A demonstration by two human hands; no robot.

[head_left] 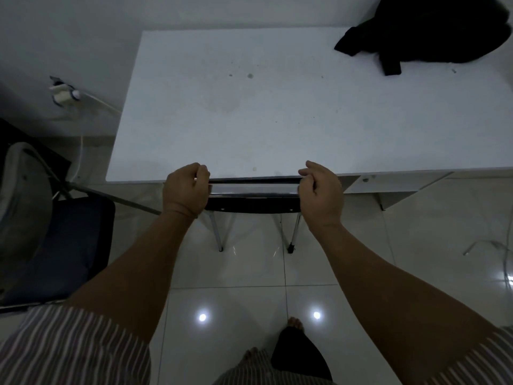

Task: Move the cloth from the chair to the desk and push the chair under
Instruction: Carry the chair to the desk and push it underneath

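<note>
The black cloth (424,31) lay crumpled at the far right corner of the white worktop (249,120), well apart from both hands and no longer on any chair. That part of the job looked done to me.

The chair (254,197) stood nearly all the way under the worktop's near edge, with only its chrome top rail, a strip of dark backrest and two thin metal legs showing above the glossy floor tiles (227,273). The left hand (186,190) was curled shut around the left end of the rail, fingers over the top. The right hand (322,190) sat at the right end with its fingers bent but looser; whether it truly clamped the rail or only rested against it I could not tell.

The risk I saw was pinched knuckles: both hands were just beside the worktop's edge, and a further shove could jam the fingers between rail and edge. An uneven push, stronger on the left, might also skew the chair so a leg caught the desk's support on the right. The tiles looked slick, so the legs could skate suddenly. A second, dark blue chair (63,245) stood close on the left, near enough to be knocked by an elbow.
</note>
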